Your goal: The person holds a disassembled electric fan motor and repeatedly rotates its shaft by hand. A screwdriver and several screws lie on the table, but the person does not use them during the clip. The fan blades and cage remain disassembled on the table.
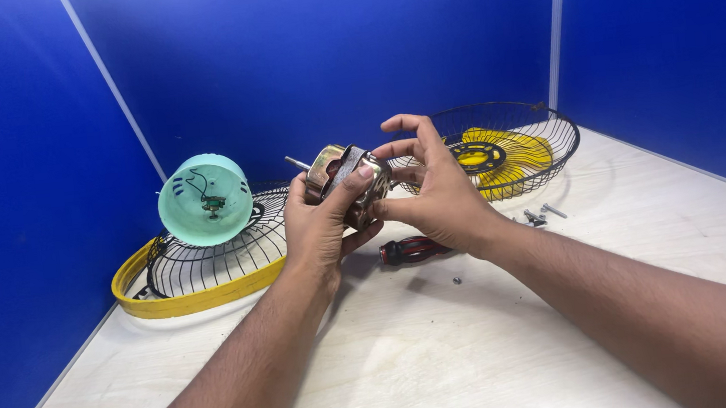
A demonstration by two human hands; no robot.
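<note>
A round metal fan motor (344,173) with a thin shaft pointing left is held up over the table between both hands. My left hand (321,226) grips it from below and behind, thumb pressed on its front face. My right hand (437,192) holds its right side with fingertips and thumb, index finger raised. A red-and-black screwdriver (412,249) lies on the table right under the hands.
A mint-green plastic motor housing (203,200) rests on a black wire fan guard with a yellow rim (179,300) at the left. A second wire guard (544,153) holding a yellow fan blade (509,153) sits behind. Loose screws (540,214) lie on the pale wooden table (500,341). Blue walls enclose the table.
</note>
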